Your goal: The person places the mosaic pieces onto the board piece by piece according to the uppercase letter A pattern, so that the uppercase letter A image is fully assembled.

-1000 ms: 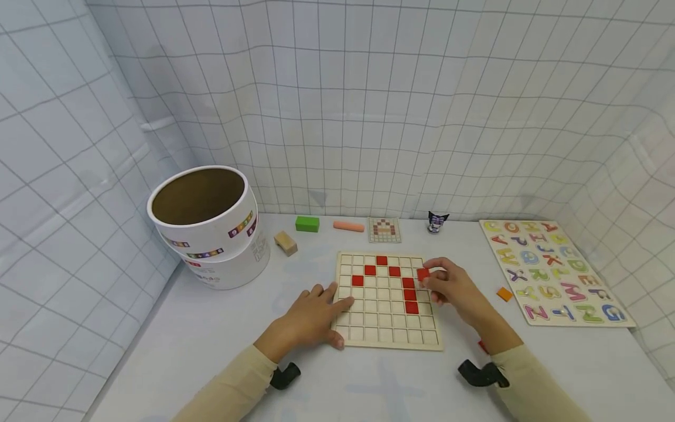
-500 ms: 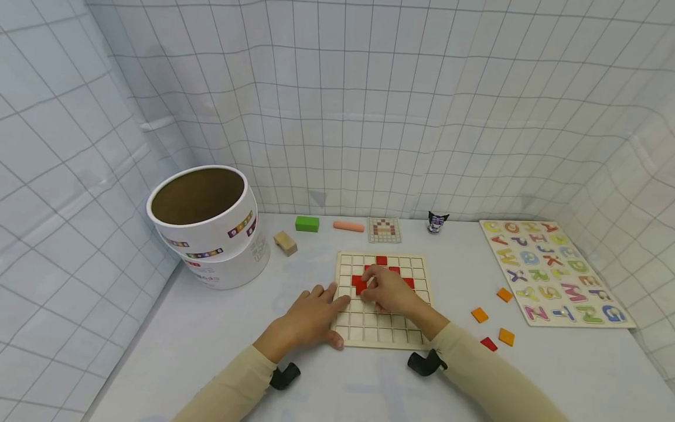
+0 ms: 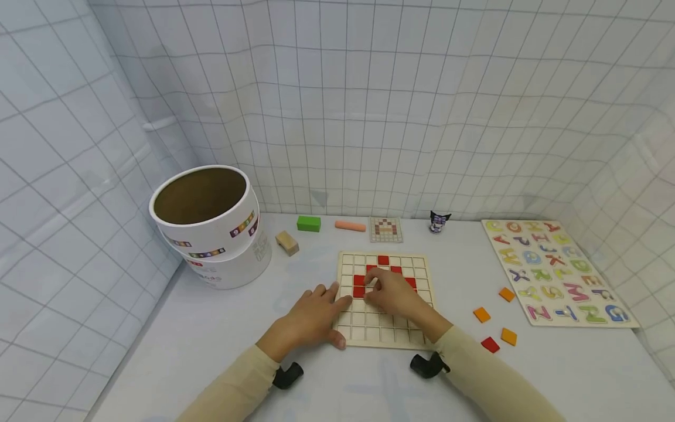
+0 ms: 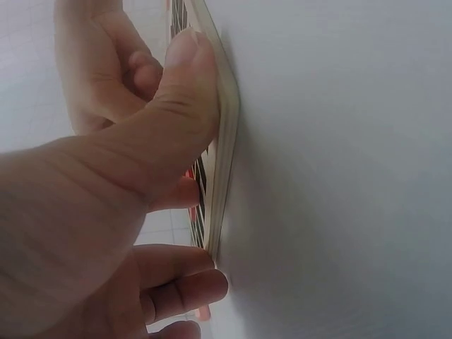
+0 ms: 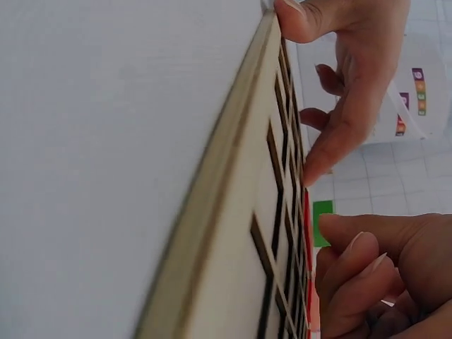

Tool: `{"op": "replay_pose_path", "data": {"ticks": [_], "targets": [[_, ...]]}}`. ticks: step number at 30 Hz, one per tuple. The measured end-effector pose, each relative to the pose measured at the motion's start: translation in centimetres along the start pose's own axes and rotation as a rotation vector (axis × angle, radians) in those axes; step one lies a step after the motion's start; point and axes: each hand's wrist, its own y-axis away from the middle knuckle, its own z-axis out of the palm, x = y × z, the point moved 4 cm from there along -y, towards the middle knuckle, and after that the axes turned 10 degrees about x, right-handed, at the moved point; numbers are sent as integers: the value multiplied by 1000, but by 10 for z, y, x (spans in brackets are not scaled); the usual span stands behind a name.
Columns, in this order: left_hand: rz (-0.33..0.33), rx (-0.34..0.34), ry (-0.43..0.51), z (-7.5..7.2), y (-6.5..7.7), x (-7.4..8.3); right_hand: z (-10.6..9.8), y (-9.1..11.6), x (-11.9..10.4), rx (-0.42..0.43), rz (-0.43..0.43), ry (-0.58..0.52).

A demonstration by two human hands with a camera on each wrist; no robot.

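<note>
A square wooden grid board lies on the table with several red square tiles in its cells. In the head view my left hand rests along the board's left edge, fingers spread and thumb at the lower corner. My right hand is over the middle of the board, its loosely bent thumb and fingertips just right of a red tile. That tile lies in a cell directly below another red tile. In the right wrist view the right fingertips are close over the board, with no tile between them. The hand hides some red tiles.
Right of the board lie a loose red tile and several orange tiles. An alphabet puzzle board is farther right. Behind are a pattern card, a small figurine and a green block. A white bucket stands left.
My right hand has carried a red tile from the board's right side leftward, and the tile now lies flat in a left-side cell. The left hand has stayed in place.
</note>
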Motion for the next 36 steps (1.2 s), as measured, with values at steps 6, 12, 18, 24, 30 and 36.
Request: {"op": "replay_pose_path", "data": {"ticks": [6,12,18,24,30,36], "targets": [[0,-3,12,-3,1,2,-52,38,18,62,-29,-121],[-2,6,-3,-6,1,1,-111,91,65,83,105,-124],[12,1,-4,-8,2,2,-140,139,110,49,258,-81],[8,0,-15,-8,1,1,-143,163,132,38,340,-50],[13,-2,-10,-6,1,3,-134,171,135,45,301,-38],[4,-6,1,-5,3,2,-130,170,132,99,235,67]]}}
